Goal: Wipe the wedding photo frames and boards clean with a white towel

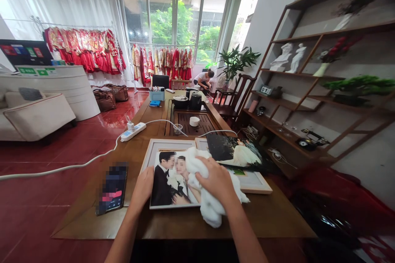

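Observation:
A wedding photo panel lies on the wooden table in front of me, partly over a light frame. At the panel's left edge rests my left hand, its fingers wrapped against the side. My right hand is closed on a bunched white cloth, which lies over the panel's right part and hides it. Just beyond the cloth, a dark wedding photo panel overlaps a second light frame.
A phone lies left on the table. Further back are a white power strip with cords, a small glass, a white cup and a tea tray. Another person bends near the window. Shelves stand right.

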`<state>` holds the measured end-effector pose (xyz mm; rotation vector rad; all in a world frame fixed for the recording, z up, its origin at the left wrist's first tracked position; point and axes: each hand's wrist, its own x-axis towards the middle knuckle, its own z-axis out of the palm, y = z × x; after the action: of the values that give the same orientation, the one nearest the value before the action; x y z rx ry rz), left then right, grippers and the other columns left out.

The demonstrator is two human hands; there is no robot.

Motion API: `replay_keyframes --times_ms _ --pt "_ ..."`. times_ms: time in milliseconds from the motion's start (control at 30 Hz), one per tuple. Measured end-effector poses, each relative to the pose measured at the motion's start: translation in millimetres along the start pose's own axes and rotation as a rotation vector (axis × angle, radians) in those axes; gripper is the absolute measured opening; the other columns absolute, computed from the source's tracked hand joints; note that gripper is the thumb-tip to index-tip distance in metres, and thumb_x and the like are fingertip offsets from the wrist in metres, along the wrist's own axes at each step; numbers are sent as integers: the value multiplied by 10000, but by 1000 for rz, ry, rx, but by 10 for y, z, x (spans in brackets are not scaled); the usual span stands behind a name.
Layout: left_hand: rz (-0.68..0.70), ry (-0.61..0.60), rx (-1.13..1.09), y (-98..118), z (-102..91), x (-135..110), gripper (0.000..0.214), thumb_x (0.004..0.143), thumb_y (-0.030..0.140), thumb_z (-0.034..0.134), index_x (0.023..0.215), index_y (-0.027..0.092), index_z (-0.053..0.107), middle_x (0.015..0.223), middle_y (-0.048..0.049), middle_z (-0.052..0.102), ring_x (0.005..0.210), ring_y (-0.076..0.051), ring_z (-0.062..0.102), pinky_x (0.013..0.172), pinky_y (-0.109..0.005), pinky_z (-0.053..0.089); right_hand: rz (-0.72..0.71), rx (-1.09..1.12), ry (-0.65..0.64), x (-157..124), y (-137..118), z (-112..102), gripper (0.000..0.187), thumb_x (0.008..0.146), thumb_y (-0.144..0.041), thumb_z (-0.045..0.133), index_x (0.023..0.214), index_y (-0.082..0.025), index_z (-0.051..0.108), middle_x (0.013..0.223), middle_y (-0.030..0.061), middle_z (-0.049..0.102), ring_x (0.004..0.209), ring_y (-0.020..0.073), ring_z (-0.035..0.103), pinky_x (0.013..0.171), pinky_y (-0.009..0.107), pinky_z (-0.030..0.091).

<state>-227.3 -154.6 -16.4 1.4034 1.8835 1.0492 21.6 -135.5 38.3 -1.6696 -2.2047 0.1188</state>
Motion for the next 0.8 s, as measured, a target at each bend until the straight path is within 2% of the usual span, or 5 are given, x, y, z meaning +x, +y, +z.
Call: replay_keyframes --times_ms 167,267,600,700,800 --pt "17 1 22 0 -2 -2 388 860 393 234 681 217 529 793 -64 652 805 -223 580 766 -338 427 64 -45 50 137 162 35 472 807 -373 500 1272 -297 524 1083 55 590 890 216 588 756 314 371" --pt "22 1 17 -10 7 5 383 865 377 243 719 216 558 847 -74 670 852 -228 588 797 -342 426 4 -45 34 179 12 76 470 804 -381 509 1266 -296 527 1054 59 596 909 221 581 784 321 370" --pt "58 14 -9 -48 40 18 369 868 366 260 766 223 585 894 -76 689 876 -231 598 832 -354 433 -219 61 -91 357 -779 306 517 782 -456 538 1276 -312 494 1085 61 576 1011 234 531 889 368 352" --pt "54 4 -23 -77 38 19 380 867 386 261 784 221 594 924 -76 692 898 -232 601 839 -349 436 -245 83 -98 360 -835 334 520 778 -463 543 1276 -323 490 1082 53 571 1009 228 529 886 365 354" --pt "44 -12 -27 -91 32 17 394 870 392 256 768 221 595 908 -72 694 890 -231 602 836 -345 435 -222 93 -83 327 -734 305 518 769 -443 557 1270 -325 498 1084 48 570 1001 218 535 880 347 357"
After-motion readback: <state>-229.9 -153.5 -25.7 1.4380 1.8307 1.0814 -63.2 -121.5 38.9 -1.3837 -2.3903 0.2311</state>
